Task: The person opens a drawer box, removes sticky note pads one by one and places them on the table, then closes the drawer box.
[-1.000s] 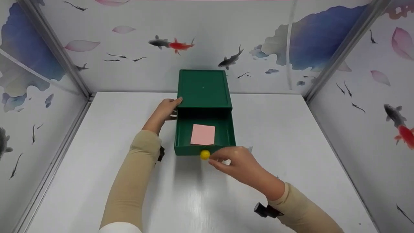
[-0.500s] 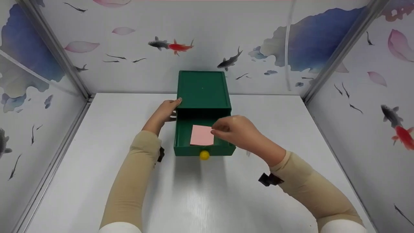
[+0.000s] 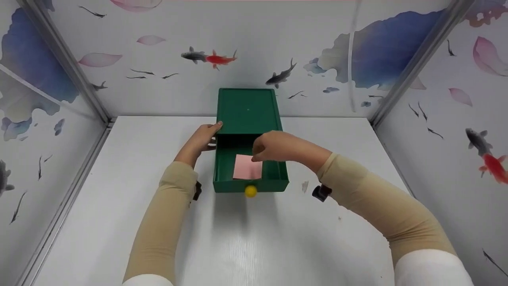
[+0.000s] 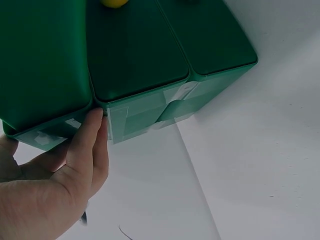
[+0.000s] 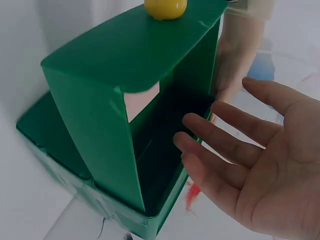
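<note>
White tabletop [image 3: 238, 250], plain, backed by a white wall [image 3: 158, 95] and flanked by two more. Wall decoration: a grey fish [image 3: 193, 55], a red fish [image 3: 220, 59], a dark fish [image 3: 279, 75], pink petals [image 3: 100, 59] and blue-grey leaf shapes [image 3: 397, 51]; metal strips at the corners.

Cabinet [image 3: 248, 111]: dark green, stacked sections, flat top with a narrow raised border; stands at the back of the tabletop, near the back wall. Clear tape [image 4: 120, 125] runs along its side; a seam divides the lower fronts.

Drawer [image 3: 274, 186]: same green, uppermost, pulled out toward the person; shallow, straight-walled, dark toward the rear. Fitted at the middle of its front with a round, glossy yellow knob [image 3: 251, 191].

Pink paper [image 3: 245, 169]: pale, square, slightly askew, lying inside the drawer toward its front; a faint shadow crosses it.

Left hand [image 3: 200, 139]: thumb on the cabinet's top left edge, other fingers extended against its side, pressing lightly or resting; force cannot be told.

Right hand [image 3: 281, 146]: over the drawer, fingertips by the paper's upper right corner in the head view; fingers relaxed, parted and holding nothing in the right wrist view.

Sleeves [image 3: 158, 222]: tan, on both arms.
</note>
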